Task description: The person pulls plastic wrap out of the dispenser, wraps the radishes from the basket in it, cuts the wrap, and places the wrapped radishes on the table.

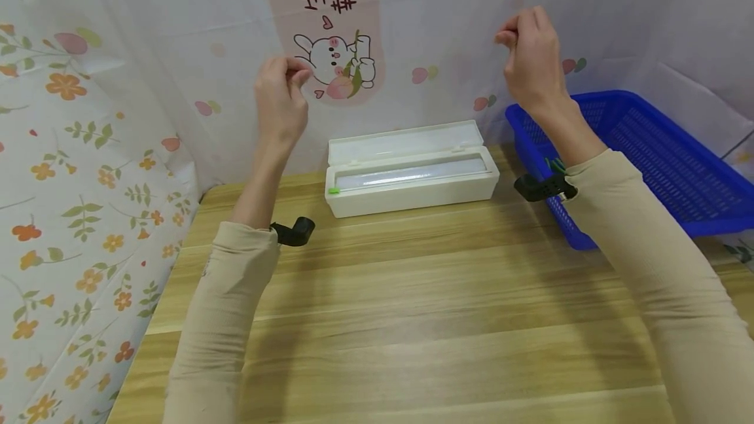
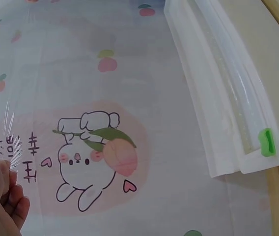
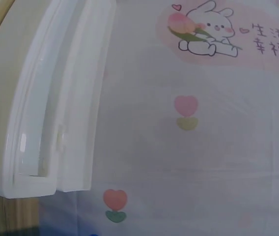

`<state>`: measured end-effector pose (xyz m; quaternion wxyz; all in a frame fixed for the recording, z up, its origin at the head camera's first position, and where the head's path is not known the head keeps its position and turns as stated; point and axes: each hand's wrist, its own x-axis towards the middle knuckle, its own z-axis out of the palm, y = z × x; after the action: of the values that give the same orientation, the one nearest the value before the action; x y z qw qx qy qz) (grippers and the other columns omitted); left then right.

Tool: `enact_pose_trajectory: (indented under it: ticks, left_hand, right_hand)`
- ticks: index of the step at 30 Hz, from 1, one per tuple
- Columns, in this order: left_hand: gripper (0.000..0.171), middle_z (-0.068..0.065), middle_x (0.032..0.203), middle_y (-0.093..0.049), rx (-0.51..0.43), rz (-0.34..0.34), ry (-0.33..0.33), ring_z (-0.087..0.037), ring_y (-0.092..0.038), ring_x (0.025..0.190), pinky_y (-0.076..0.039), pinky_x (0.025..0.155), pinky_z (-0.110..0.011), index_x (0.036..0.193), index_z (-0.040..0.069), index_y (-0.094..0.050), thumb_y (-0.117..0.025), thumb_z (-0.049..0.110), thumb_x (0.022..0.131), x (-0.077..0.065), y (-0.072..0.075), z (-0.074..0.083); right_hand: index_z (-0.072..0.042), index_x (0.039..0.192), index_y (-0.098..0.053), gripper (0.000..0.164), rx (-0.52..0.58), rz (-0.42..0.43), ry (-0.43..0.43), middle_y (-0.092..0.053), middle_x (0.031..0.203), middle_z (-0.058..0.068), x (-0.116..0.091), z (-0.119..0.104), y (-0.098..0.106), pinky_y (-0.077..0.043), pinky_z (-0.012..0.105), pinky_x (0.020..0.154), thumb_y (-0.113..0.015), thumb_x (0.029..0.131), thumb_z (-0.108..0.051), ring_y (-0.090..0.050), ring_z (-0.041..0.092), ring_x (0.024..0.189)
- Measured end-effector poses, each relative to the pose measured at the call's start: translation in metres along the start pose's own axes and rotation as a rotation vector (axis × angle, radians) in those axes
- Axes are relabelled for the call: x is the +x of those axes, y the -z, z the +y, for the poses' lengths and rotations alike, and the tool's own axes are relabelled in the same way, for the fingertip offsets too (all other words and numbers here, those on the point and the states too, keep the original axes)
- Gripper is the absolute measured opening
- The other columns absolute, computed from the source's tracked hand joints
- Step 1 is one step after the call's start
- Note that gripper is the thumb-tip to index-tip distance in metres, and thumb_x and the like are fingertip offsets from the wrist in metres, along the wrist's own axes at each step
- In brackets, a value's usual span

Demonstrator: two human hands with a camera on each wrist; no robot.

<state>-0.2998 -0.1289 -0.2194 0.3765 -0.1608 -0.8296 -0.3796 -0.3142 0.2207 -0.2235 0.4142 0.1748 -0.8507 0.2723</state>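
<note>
Both hands are raised in front of the back curtain, well apart and above the box. My left hand (image 1: 280, 98) pinches clear cling film between thumb and fingers; its shiny creases (image 2: 14, 150) fan out from the fingertips in the left wrist view. With thumb and fingers together, my right hand (image 1: 533, 61) pinches the film at the other side, where it is almost invisible. Below stands a white cling film dispenser (image 1: 415, 196), its lid (image 1: 406, 142) tipped back. Inside lies the film roll (image 1: 412, 173). A green slide cutter (image 1: 334, 190) sits at the box's left end.
A blue plastic basket (image 1: 580, 241) stands at the right, partly behind the right forearm, with something green inside. The wooden table (image 1: 400, 319) spreads before the box. Patterned curtain (image 1: 436, 31) hangs behind and at the left. Each wrist wears a black camera mount (image 1: 297, 233).
</note>
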Motion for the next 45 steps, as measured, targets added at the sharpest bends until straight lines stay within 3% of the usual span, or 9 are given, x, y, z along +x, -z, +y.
enact_pose_trajectory:
  ticks: [13, 17, 22, 26, 33, 38, 45]
  left_hand:
    - [0.014, -0.016, 0.090, -0.056, -0.059, 0.040, -0.104, -0.021, -0.049, 0.084, -0.038, 0.079, -0.026, 0.097, -0.012, -0.062, -0.058, 0.001, 0.101, -0.010, 0.008, 0.003]
    - [0.017, -0.017, 0.088, -0.053, -0.083, 0.029, -0.206, -0.019, -0.046, 0.083, -0.037, 0.077, -0.027, 0.095, -0.013, -0.060, -0.055, 0.002, 0.102, -0.018, 0.013, 0.002]
    - [0.023, -0.024, 0.091, -0.053, -0.093, -0.018, -0.297, -0.027, -0.046, 0.084, -0.036, 0.076, -0.026, 0.096, -0.013, -0.057, -0.052, 0.007, 0.105, -0.031, 0.021, 0.001]
    - [0.024, -0.025, 0.092, -0.054, -0.102, -0.041, -0.328, -0.032, -0.047, 0.084, -0.036, 0.076, -0.027, 0.096, -0.012, -0.057, -0.053, 0.010, 0.104, -0.041, 0.027, 0.003]
    - [0.016, -0.023, 0.089, -0.057, -0.128, -0.059, -0.354, -0.030, -0.049, 0.080, -0.034, 0.073, -0.028, 0.094, -0.010, -0.059, -0.057, 0.004, 0.101, -0.063, 0.035, 0.007]
    - [0.005, -0.020, 0.088, -0.057, -0.143, -0.089, -0.395, -0.028, -0.051, 0.080, -0.037, 0.074, -0.028, 0.093, -0.008, -0.058, -0.060, -0.007, 0.096, -0.080, 0.041, 0.009]
    - [0.008, -0.017, 0.087, -0.057, -0.160, -0.142, -0.430, -0.028, -0.052, 0.081, -0.039, 0.079, -0.030, 0.093, -0.006, -0.057, -0.063, -0.012, 0.092, -0.102, 0.050, 0.011]
  right_hand:
    - [0.015, 0.108, -0.055, 0.044, -0.025, 0.022, 0.087, -0.052, 0.105, 0.031, -0.008, -0.005, 0.014, -0.049, 0.049, 0.082, -0.041, 0.106, -0.026, -0.056, 0.042, 0.094]
    - [0.014, 0.107, -0.056, 0.041, -0.019, 0.025, 0.110, -0.053, 0.103, 0.029, -0.015, -0.007, 0.020, -0.046, 0.037, 0.081, -0.042, 0.107, -0.024, -0.054, 0.040, 0.092]
    - [0.014, 0.103, -0.055, 0.036, -0.006, 0.030, 0.185, -0.053, 0.098, 0.029, -0.025, -0.004, 0.027, -0.037, 0.024, 0.076, -0.043, 0.108, -0.019, -0.053, 0.040, 0.088]
    - [0.014, 0.102, -0.054, 0.029, 0.011, 0.045, 0.254, -0.053, 0.096, 0.029, -0.037, -0.004, 0.034, -0.035, 0.018, 0.077, -0.045, 0.107, -0.013, -0.053, 0.040, 0.086]
    - [0.012, 0.102, -0.054, 0.013, 0.028, 0.033, 0.326, -0.054, 0.093, 0.027, -0.058, -0.006, 0.046, -0.031, 0.018, 0.076, -0.051, 0.103, -0.001, -0.052, 0.039, 0.082]
    - [0.011, 0.100, -0.054, 0.026, 0.053, 0.008, 0.373, -0.054, 0.092, 0.026, -0.074, -0.005, 0.055, -0.028, 0.015, 0.077, -0.047, 0.105, -0.013, -0.050, 0.037, 0.078]
    - [0.009, 0.098, -0.055, 0.041, 0.090, -0.054, 0.433, -0.057, 0.090, 0.023, -0.092, -0.004, 0.064, -0.029, 0.008, 0.083, -0.041, 0.108, -0.029, -0.052, 0.034, 0.079]
